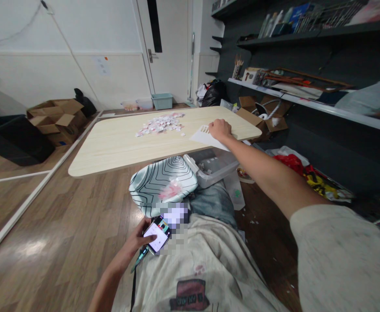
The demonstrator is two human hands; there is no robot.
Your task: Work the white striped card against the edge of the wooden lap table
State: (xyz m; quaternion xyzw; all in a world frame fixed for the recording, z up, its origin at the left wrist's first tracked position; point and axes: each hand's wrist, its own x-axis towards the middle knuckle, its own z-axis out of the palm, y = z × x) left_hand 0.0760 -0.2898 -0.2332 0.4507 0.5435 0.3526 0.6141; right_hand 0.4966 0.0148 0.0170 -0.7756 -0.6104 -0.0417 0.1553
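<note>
I see the right hand [220, 128] laid palm-down on a white slotted lid [206, 138] at the right edge of the bench [112, 147]. Its fingers rest loosely bent on top, not closed round it, so the lid lies flat and unlifted. The left hand [138, 240] is down by the lap, wrapped around a phone [159, 234] with the thumb on its lit screen. Toward the far edge, a heap of small pink and white paper bits [160, 124] lies loose, well apart from the lid, and a clear plastic bin [214, 167] sits below the near edge.
</note>
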